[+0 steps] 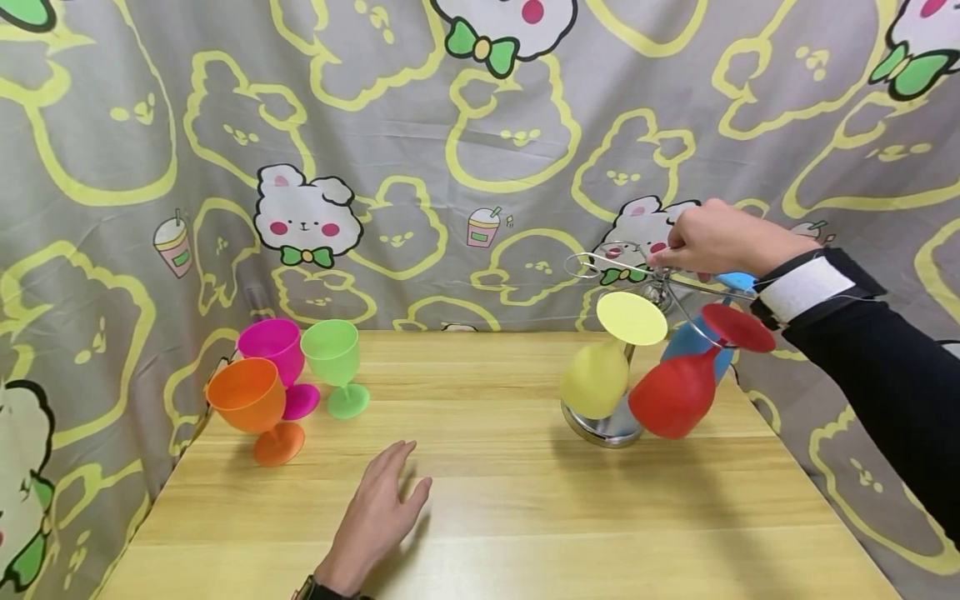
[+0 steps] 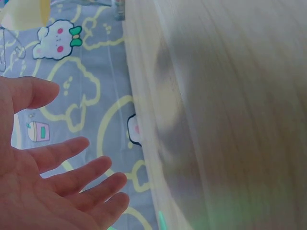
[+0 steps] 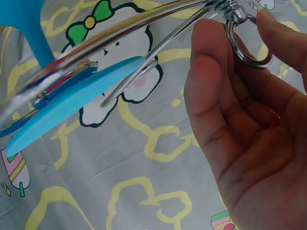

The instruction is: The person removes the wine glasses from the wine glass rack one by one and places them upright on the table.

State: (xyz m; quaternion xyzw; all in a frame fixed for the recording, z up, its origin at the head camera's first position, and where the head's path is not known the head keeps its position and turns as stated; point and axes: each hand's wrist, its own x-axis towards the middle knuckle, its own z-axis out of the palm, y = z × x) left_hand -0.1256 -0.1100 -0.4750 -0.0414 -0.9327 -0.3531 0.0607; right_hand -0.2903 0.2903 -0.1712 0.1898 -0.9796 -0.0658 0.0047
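Note:
At the right of the head view stands a metal goblet rack (image 1: 603,429) with a round base. My right hand (image 1: 720,237) is at its top; in the right wrist view the thumb and curled fingers hold the rack's small ring (image 3: 261,64). Upside down from the wire arms hang a yellow goblet (image 1: 596,383), a red goblet (image 1: 675,396) and a blue goblet (image 1: 693,333), partly hidden behind the red one. My left hand (image 1: 378,508) is over the table's front middle, fingers spread, holding nothing.
On the left of the wooden table (image 1: 480,533) an orange goblet (image 1: 247,400), a magenta goblet (image 1: 273,346) and a green goblet (image 1: 333,354) stand upright, close together. A patterned grey curtain (image 1: 405,125) hangs behind the table and at its sides.

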